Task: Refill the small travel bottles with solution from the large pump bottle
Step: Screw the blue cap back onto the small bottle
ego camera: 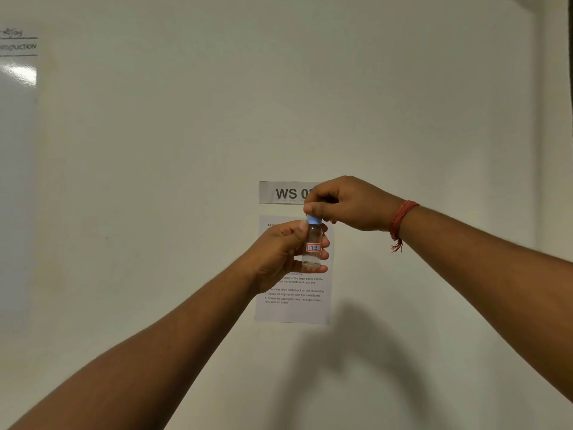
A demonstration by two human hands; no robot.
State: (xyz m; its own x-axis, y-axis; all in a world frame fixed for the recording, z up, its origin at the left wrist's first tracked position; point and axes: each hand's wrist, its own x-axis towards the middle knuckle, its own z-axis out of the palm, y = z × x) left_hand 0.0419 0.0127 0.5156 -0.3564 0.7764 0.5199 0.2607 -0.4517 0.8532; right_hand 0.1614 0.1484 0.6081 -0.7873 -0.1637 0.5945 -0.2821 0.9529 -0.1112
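Hands around clear cylindrical bottle

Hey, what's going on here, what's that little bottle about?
A person holds a small clear bottle upright in front of a wall. The left hand grips its body, which bears a label reading 7B, while the right hand pinches the blue cap on top. Whether the cap is being loosened or tightened cannot be told. The bottle looks almost empty. A printed instruction sheet hangs behind.

dim warm light, soft shadows, whiteboard glare
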